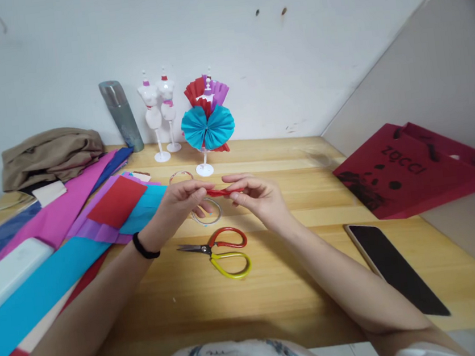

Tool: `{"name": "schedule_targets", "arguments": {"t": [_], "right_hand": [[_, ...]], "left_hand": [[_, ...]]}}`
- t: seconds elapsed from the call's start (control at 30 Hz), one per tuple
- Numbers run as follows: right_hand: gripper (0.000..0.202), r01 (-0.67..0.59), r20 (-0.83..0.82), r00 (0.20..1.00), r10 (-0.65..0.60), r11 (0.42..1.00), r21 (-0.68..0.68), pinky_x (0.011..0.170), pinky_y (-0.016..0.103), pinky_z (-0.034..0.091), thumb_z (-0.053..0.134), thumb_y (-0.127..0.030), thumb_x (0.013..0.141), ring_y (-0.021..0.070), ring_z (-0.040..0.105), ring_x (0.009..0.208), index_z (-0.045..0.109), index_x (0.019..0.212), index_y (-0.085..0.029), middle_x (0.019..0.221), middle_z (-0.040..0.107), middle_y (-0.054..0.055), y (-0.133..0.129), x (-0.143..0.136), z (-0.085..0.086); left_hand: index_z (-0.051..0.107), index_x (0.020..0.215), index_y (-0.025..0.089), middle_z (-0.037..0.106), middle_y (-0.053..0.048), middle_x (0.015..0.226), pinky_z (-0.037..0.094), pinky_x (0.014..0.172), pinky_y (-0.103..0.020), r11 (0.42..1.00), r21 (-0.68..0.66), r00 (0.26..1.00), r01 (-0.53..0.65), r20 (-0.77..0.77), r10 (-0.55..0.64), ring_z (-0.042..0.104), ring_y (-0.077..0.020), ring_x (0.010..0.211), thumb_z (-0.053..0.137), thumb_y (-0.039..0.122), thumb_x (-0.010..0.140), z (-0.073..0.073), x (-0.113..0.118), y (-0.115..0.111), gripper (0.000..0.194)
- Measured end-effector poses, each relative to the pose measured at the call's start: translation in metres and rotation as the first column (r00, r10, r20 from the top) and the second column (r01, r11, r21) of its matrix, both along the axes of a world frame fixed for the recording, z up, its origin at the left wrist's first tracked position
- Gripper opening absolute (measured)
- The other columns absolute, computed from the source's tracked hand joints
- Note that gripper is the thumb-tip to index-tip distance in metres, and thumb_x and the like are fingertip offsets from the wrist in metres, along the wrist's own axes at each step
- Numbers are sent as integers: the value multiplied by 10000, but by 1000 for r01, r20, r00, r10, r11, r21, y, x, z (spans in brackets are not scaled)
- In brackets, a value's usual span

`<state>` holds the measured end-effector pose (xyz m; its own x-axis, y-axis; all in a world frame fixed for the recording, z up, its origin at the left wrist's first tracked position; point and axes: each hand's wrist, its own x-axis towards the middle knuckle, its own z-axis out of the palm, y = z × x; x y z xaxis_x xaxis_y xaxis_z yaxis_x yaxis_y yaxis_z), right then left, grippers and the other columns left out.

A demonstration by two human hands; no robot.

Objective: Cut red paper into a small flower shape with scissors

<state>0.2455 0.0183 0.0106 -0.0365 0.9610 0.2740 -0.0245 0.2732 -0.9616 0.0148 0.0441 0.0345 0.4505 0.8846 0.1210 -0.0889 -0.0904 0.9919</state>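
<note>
A narrow red paper strip (223,191) stretches between my two hands, above the middle of the wooden table. My left hand (184,198) pinches its left end, and my right hand (259,195) pinches the right end between thumb and fingers. Scissors (207,250) with one red and one yellow handle lie just below the hands. A silvery ring-shaped coil (207,222) rests under my left fingers, and a reddish coil (180,176) sits behind them. Further back, a small mannequin (204,169) wears pleated blue, red and purple paper.
Two bare white mannequins (154,119) and a grey-green flask (121,117) stand by the wall. Coloured paper sheets (115,200), a white box (13,278) and brown cloth (52,156) cover the left side. On the right are a red paper bag (417,174) and a phone (396,268).
</note>
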Motion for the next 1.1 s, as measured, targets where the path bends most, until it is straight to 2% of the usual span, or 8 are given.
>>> {"name": "schedule_targets", "arguments": {"t": [0.27,0.43,0.63,0.8,1.0,1.1], "right_hand": [[212,-28,24,999,27,999,34,827,402,662,979,-446,816,256,803,1003,911,904,-266,1300,842,124,2,4,-5],[207,-18,23,1000,18,999,36,815,397,668,969,-449,823,248,801,986,913,905,-268,1295,844,120,2,4,-6],[186,-30,-9,1000,30,1000,10,803,393,674,972,-421,813,242,797,982,911,903,-270,1316,839,116,3,2,-7],[182,-49,-91,995,44,997,-52,735,387,676,992,-401,778,172,748,763,906,871,-270,1278,855,99,5,-1,-10],[204,-32,-112,993,25,998,-59,729,374,678,1004,-411,761,189,768,822,896,855,-266,1261,856,97,6,-1,-11],[215,-41,-99,994,35,997,-60,740,386,678,1000,-424,772,185,763,803,892,860,-260,1278,850,102,5,-1,-11]], "left_hand": [[851,1040,164,818,-32,745,629,579,-228,999,19,999,49,15,-49,781,-164,663,974,394,811,-9,-6,10,347],[859,1042,161,828,-28,743,639,595,-222,998,-11,997,66,30,-66,783,-153,651,977,311,791,-6,-6,9,315],[861,999,158,821,-22,707,619,565,-210,996,-86,998,39,59,-34,766,-146,618,1005,269,720,-2,-3,6,333],[867,970,162,809,-14,693,610,551,-210,992,-121,997,48,67,-40,756,-149,612,1025,280,667,0,-2,5,362],[873,983,160,810,-22,699,604,553,-193,994,-96,999,43,22,-41,747,-131,603,1005,393,751,3,-3,2,355],[860,960,161,807,-19,694,601,549,-191,994,-96,999,46,22,-44,736,-124,587,1011,407,745,3,-3,3,360]]}}
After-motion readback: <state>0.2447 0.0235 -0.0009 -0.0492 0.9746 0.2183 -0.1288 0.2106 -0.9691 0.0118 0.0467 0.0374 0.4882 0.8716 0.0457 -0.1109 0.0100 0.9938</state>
